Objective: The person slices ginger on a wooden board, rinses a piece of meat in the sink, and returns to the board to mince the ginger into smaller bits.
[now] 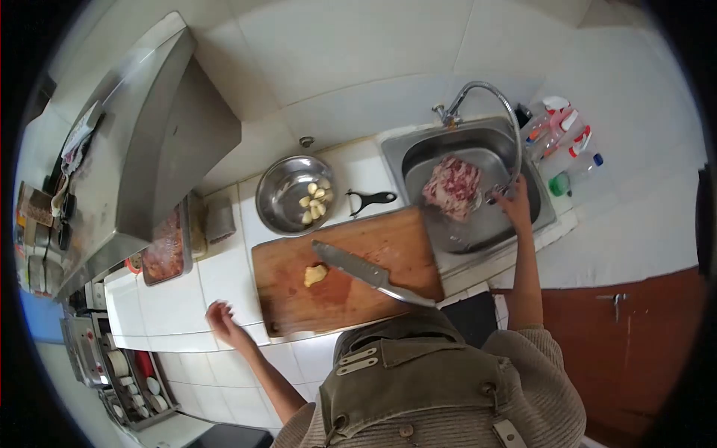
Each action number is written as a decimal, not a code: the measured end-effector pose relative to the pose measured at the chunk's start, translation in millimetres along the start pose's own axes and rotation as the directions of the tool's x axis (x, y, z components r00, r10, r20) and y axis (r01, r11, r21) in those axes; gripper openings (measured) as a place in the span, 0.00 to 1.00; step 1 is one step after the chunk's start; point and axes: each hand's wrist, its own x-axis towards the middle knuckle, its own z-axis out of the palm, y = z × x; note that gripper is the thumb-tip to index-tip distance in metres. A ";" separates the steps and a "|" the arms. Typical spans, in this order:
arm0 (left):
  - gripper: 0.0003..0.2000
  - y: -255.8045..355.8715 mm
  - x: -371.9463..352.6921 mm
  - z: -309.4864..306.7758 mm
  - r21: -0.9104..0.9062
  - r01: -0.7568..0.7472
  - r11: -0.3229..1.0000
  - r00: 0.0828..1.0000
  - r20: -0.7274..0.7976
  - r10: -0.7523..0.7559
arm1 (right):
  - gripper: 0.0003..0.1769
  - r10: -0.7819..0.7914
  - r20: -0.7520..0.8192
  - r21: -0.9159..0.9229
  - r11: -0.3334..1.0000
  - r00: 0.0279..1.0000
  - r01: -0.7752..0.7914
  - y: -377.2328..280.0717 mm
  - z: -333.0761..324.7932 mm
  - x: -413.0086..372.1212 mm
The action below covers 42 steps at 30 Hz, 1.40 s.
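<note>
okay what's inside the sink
Raw meat lies in the sink, and the right hand holds the spray head beside it. Whatever is directly beneath the meat is hidden.

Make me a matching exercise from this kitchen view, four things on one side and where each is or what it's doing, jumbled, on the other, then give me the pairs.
Column one
1. Raw meat
2. Pale cloves
3. Knife
4. Your right hand

Column two
A. Lying across the wooden board
B. Holding the end of the tap hose
C. Inside the sink
D. Inside the round metal bowl

Right pairs: 1-C, 2-D, 3-A, 4-B
</note>
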 end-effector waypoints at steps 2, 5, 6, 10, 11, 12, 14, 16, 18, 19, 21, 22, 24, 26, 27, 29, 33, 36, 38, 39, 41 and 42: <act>0.11 48.1 -35.3 57.6 0.117 -0.035 0.992 0.938 0.348 -0.008 | 0.26 -0.140 0.374 -0.015 0.987 0.917 0.157 35.5 9.0 34.1; 0.16 78.2 -73.0 109.3 0.291 -0.350 0.890 0.841 0.517 0.162 | 0.16 -0.172 0.446 0.259 0.964 0.878 0.057 59.1 10.2 38.6; 0.17 81.2 -80.3 119.1 0.319 -0.371 0.872 0.814 0.563 0.141 | 0.16 -0.177 0.443 0.262 0.963 0.879 0.062 52.4 5.3 37.5; 0.19 73.5 -95.7 138.2 0.459 -0.435 0.774 0.805 0.584 0.106 | 0.13 -0.244 0.486 0.172 0.968 0.839 0.182 -27.2 -23.5 31.5; 0.19 57.4 -93.3 138.7 0.443 -0.412 0.796 0.821 0.560 0.113 | 0.13 -0.333 0.473 0.145 0.943 0.816 0.301 -38.5 -23.6 33.3; 0.19 59.1 -95.1 141.2 0.442 -0.409 0.798 0.823 0.557 0.113 | 0.13 -0.337 0.474 0.145 0.941 0.814 0.305 -43.6 -19.8 31.8; 0.15 66.3 -101.0 145.8 0.445 -0.240 0.863 0.921 0.384 0.058 | 0.17 -0.406 0.514 0.140 0.909 0.755 0.393 -48.2 -18.0 27.0; 0.12 75.7 -104.9 156.5 0.395 -0.280 0.875 0.934 0.322 0.153 | 0.20 -0.366 0.619 0.198 0.929 0.695 0.312 -32.0 -13.6 42.5; 0.16 81.5 -111.3 172.3 -0.238 0.149 0.960 0.987 0.091 -0.130 | 0.26 -0.406 0.844 0.349 0.912 0.351 0.217 -16.6 -17.4 71.2; 0.20 98.5 -114.3 194.6 -0.488 0.205 0.848 0.973 0.198 -0.121 | 0.25 -0.484 0.846 0.404 0.856 0.225 0.322 5.6 -4.8 101.1; 0.20 123.3 -135.3 246.4 -0.493 0.359 0.792 0.919 0.337 -0.206 | 0.26 -0.302 0.894 0.348 0.933 0.331 -0.089 -14.1 1.4 141.0; 0.17 139.1 -149.9 273.6 -0.520 0.558 0.647 0.799 0.548 -0.249 | 0.27 -0.075 0.932 0.255 0.830 0.355 -0.496 -22.9 5.6 158.3; 0.17 152.4 -186.2 327.1 -0.384 0.851 0.358 0.491 0.824 -0.284 | 0.29 0.001 0.896 0.208 0.883 0.444 -0.420 -16.4 45.3 184.4; 0.17 123.1 -219.4 384.6 -0.052 0.987 0.152 0.098 0.944 -0.314 | 0.31 0.060 0.843 0.153 0.926 0.535 -0.345 -6.2 91.6 197.3; 0.16 101.7 -238.6 412.9 0.067 0.994 0.084 -0.047 0.975 -0.217 | 0.31 0.086 0.855 0.142 0.910 0.512 -0.390 -2.5 113.2 199.0; 0.15 84.5 -266.4 452.4 0.182 0.983 0.031 -0.177 0.978 -0.108 | 0.27 0.042 0.857 0.238 0.852 0.514 -0.467 9.0 139.9 200.6; 0.12 83.6 -282.4 492.4 0.242 0.969 -0.051 -0.244 0.904 -0.350 | 0.22 -0.184 0.844 0.402 0.839 0.503 -0.368 21.7 143.3 208.2; 0.12 93.7 -283.7 510.3 0.239 0.971 0.025 -0.209 0.891 -0.404 | 0.20 -0.204 0.830 0.416 0.847 0.520 -0.331 27.3 144.5 206.2; 0.09 96.7 -284.7 517.9 0.258 0.957 0.132 -0.186 0.895 -0.405 | 0.19 -0.205 0.835 0.421 0.836 0.511 -0.352 26.2 143.4 207.7; 0.09 94.7 -285.9 522.1 0.257 0.958 0.130 -0.184 0.894 -0.409 | 0.18 -0.190 0.845 0.404 0.838 0.499 -0.366 24.6 142.6 207.4; 0.08 85.2 -288.4 532.3 0.204 0.979 0.028 -0.178 0.909 -0.377 | 0.17 -0.141 0.853 0.365 0.849 0.503 -0.382 16.9 137.2 202.7; 0.08 78.1 -291.1 537.0 0.179 0.984 -0.024 -0.176 0.916 -0.360 | 0.17 -0.137 0.853 0.363 0.848 0.503 -0.385 18.9 139.1 201.4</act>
